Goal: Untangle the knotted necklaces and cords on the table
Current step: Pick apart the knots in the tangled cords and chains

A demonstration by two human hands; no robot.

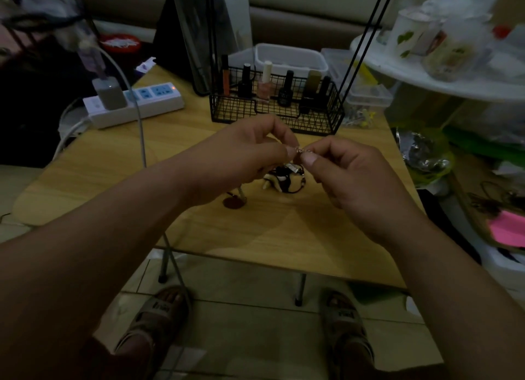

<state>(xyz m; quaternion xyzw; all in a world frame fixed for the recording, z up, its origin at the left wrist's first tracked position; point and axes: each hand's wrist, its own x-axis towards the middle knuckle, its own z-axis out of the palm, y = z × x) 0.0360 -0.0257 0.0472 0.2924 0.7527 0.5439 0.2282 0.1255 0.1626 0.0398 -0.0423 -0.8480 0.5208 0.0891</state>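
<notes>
Above the middle of the wooden table [278, 237], my left hand [244, 158] and my right hand [349, 169] meet fingertip to fingertip. Between them they pinch a small shiny clasp or charm [299, 150] of a thin necklace. Below the fingers a tangle of black cord with white and dark beads [284, 181] lies on the table, partly hidden by my hands. A round brown pendant [234, 202] lies just left of the tangle. The chain itself is too fine to trace in the dim light.
A black wire basket [275, 107] of nail polish bottles stands behind my hands. A white power strip [133, 104] with a charger and a grey cable sits at the back left. Clear plastic boxes [366, 93] stand at the back right, clutter fills the right side.
</notes>
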